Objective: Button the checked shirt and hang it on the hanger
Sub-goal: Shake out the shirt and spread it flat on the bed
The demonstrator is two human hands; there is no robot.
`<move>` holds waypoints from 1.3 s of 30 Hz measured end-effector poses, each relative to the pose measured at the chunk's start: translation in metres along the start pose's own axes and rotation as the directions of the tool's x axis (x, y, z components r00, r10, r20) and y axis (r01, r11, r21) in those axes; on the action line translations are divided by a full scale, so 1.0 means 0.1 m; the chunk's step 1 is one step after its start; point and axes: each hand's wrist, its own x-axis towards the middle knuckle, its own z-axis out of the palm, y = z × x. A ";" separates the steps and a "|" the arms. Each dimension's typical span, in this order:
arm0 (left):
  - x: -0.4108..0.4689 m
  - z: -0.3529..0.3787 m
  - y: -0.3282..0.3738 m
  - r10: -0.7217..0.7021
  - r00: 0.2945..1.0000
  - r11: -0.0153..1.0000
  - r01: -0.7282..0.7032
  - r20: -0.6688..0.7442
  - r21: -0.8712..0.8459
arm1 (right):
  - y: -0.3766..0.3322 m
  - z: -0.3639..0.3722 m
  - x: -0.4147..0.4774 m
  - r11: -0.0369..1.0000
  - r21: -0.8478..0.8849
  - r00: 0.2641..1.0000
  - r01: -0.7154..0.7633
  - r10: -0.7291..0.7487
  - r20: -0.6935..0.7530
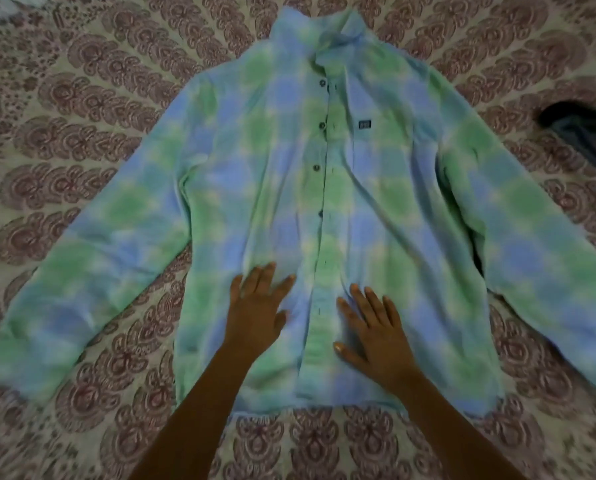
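Observation:
The checked shirt, in pale green and blue squares, lies flat and face up on the bed with its collar far from me and both sleeves spread outward. Several dark buttons run down its front placket, beside the edge of the overlapping panel. My left hand rests flat on the lower front, left of the placket, fingers spread. Right of the placket, my right hand lies flat on the cloth with fingers apart. Neither hand holds anything. A dark object at the right edge may be the hanger; I cannot tell.
A bedsheet printed with maroon floral motifs covers the whole surface under the shirt. The shirt's hem ends a little in front of my forearms. The image is blurred.

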 end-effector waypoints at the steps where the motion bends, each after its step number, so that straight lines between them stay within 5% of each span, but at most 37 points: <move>1: -0.15 0.04 0.05 0.043 0.999 0.999 -0.043 0.001 -0.004 | -0.03 0.04 -0.13 0.998 -0.035 0.998 0.053 -0.052 0.034; 7: -0.72 0.23 0.13 0.312 0.946 0.949 -0.307 0.088 -0.068 | -0.12 0.10 -0.36 0.974 -0.180 0.988 0.139 -0.123 0.096; 10: -0.75 0.19 0.17 0.310 0.945 0.951 -0.307 0.103 -0.045 | -0.23 0.06 -0.30 0.948 -0.267 0.984 0.176 -0.167 0.054; 17: -0.83 0.09 0.14 0.296 0.955 0.898 -0.281 -0.006 -0.338 | -0.20 -0.01 -0.58 0.945 -0.068 0.940 0.320 -0.326 -0.103; 23: -0.94 0.22 0.01 0.463 0.880 0.886 -0.454 0.107 -0.100 | -0.16 0.14 -0.87 0.954 -0.070 0.957 0.291 -0.290 0.030; 28: -0.86 0.20 0.02 0.424 0.900 0.884 -0.385 0.106 -0.265 | -0.35 0.20 -0.66 0.972 -0.101 0.977 0.212 -0.213 -0.007; 33: -0.66 0.04 0.04 0.324 0.894 0.914 -0.211 0.310 -0.346 | -0.31 0.18 -0.53 0.959 -0.029 0.960 0.281 -0.281 0.023; 39: -0.39 -0.20 0.23 0.154 0.978 0.849 -0.057 0.144 -0.525 | -0.04 -0.02 -0.60 0.984 0.122 0.990 0.133 -0.128 -0.052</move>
